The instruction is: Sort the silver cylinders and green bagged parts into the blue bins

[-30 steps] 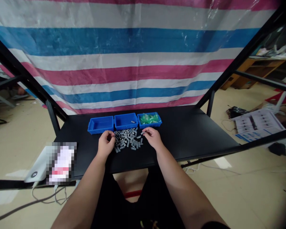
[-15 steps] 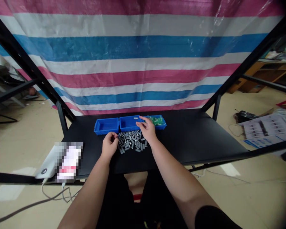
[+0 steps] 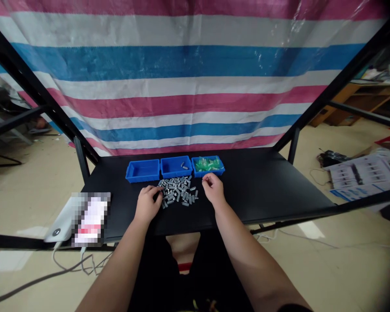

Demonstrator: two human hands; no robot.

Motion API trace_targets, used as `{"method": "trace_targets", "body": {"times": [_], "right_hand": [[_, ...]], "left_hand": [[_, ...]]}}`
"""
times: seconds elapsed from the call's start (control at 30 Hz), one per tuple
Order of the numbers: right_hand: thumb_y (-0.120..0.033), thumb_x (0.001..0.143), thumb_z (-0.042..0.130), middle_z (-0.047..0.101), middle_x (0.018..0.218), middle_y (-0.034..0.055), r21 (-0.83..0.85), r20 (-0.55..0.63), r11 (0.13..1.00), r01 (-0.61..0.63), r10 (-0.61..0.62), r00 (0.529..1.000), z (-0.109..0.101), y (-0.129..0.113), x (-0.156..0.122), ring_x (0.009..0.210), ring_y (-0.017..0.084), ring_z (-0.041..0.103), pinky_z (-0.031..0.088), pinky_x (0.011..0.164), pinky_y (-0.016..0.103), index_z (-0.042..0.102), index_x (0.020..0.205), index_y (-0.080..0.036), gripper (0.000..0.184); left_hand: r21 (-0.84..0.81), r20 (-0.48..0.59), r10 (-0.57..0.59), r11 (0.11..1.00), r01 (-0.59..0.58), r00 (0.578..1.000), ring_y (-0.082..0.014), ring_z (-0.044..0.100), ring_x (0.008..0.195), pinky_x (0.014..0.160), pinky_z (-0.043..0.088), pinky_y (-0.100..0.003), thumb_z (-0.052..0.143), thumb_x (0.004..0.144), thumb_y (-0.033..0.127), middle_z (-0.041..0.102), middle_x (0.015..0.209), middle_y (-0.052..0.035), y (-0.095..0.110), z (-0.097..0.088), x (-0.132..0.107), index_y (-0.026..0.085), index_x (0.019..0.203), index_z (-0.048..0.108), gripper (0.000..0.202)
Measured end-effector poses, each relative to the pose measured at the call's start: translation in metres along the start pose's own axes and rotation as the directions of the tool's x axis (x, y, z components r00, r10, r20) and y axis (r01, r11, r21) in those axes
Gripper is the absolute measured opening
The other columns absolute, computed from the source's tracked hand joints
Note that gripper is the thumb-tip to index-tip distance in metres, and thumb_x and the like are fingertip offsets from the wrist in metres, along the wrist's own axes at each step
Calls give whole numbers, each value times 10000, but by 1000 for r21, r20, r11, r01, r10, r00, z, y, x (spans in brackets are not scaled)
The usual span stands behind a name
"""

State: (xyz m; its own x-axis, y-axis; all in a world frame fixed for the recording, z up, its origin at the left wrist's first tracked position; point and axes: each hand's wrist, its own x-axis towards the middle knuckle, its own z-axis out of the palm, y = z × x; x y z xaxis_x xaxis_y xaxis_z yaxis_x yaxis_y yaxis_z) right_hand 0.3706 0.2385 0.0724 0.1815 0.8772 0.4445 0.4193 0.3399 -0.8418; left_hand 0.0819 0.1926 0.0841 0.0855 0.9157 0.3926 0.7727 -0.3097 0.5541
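Note:
On the black table lies a loose pile of small grey metal cylinders point(image 3: 178, 190). My left hand point(image 3: 147, 203) rests at the pile's left edge, its fingers stretched over the nearest pieces and its thumb apart. To the right of the pile is my right hand point(image 3: 214, 188), in front of the right bin, with its fingers curled together; whatever they may hold is hidden. Behind the pile, the middle blue bin point(image 3: 170, 174) contains a couple of small metal pieces point(image 3: 183, 166). The right blue bin point(image 3: 209, 173) holds green and clear plastic bits point(image 3: 208, 163).
A left blue bin point(image 3: 143, 178) stands beside the middle one. At the table's left edge lie a white device point(image 3: 60, 225) and a blurred-out phone-like object point(image 3: 90, 221) with cables. A striped sheet point(image 3: 188, 104) hangs behind, between black frame posts.
My right hand has moved from over the middle bin toward me and right, its fingers curling. A couple of pieces now show in that bin. My left hand's fingers have stretched onto the pile.

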Motion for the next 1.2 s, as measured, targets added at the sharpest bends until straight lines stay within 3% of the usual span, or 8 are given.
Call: {"method": "trace_targets", "body": {"times": [0.23, 0.4, 0.57, 0.77, 0.9, 1.0, 1.13, 1.2], "right_hand": [[-83, 691, 533, 598, 848, 4, -34, 212, 998, 48, -40, 976, -2, -4, -6, 649, 131, 540, 455, 631, 266, 675, 853, -204, 247], [-12, 692, 566, 654, 957, 25, -141, 370, 973, 185, -121, 921, -11, -12, -15, 901, 197, 599, 488, 831, 334, 722, 893, -236, 338], [-8, 749, 607, 674, 989, 30, -169, 440, 951, 259, -162, 883, -11, -13, -16, 913, 200, 592, 480, 875, 361, 748, 874, -246, 304], [-54, 776, 655, 669, 1011, 36, -172, 453, 950, 260, -158, 878, -12, -11, -15, 947, 212, 601, 481, 891, 374, 728, 921, -242, 249], [-61, 784, 653, 672, 1118, 49, -165, 437, 947, 275, -179, 881, -12, -12, -15, 1023, 225, 604, 471, 944, 398, 710, 923, -237, 231], [-60, 807, 639, 696, 1145, 43, -125, 445, 948, 293, -210, 871, -10, -16, -15, 1060, 227, 607, 463, 953, 397, 703, 942, -242, 236], [-80, 848, 639, 720, 1029, 26, -140, 464, 946, 292, -198, 863, -9, -20, -14, 1006, 221, 604, 458, 913, 374, 690, 965, -250, 213], [-99, 861, 645, 712, 1026, 27, -177, 466, 940, 290, -179, 866, -8, -21, -14, 994, 225, 594, 453, 908, 374, 683, 972, -253, 194]], "left_hand": [[49, -27, 0, 999, 1, 1000, -243, 653, 920, 889, 486, -390, 561, 903, 252, 748, 958, -50, -1, 3, 0, 235, 960, 721, 170], [93, -44, -32, 995, 36, 998, -255, 643, 892, 863, 490, -383, 602, 855, 251, 742, 916, -50, 4, 1, -2, 224, 913, 695, 113], [41, -150, -115, 992, 122, 982, -241, 656, 877, 836, 497, -355, 625, 851, 305, 734, 881, -34, 9, -4, 0, 241, 900, 716, 122], [57, -372, -132, 985, 165, 919, -238, 665, 886, 871, 484, -364, 584, 911, 424, 729, 913, -56, 12, -28, 46, 227, 995, 724, 256], [176, -425, -108, 964, 199, 899, -298, 625, 1103, 1040, 385, -475, 587, 904, 379, 722, 1054, -87, 9, -35, 67, 225, 1103, 695, 274], [168, -444, -57, 975, 146, 894, -289, 596, 1150, 1072, 362, -472, 579, 888, 299, 695, 1110, -82, 6, -29, 57, 226, 1004, 687, 175], [84, -421, -13, 995, 53, 907, -270, 599, 1012, 998, 427, -437, 575, 850, 237, 652, 954, -71, 3, -17, 29, 218, 849, 645, 73], [19, -360, -9, 1000, 17, 933, -253, 594, 955, 958, 448, -416, 554, 848, 209, 639, 904, -55, 4, -14, 19, 225, 833, 623, 73]]}}
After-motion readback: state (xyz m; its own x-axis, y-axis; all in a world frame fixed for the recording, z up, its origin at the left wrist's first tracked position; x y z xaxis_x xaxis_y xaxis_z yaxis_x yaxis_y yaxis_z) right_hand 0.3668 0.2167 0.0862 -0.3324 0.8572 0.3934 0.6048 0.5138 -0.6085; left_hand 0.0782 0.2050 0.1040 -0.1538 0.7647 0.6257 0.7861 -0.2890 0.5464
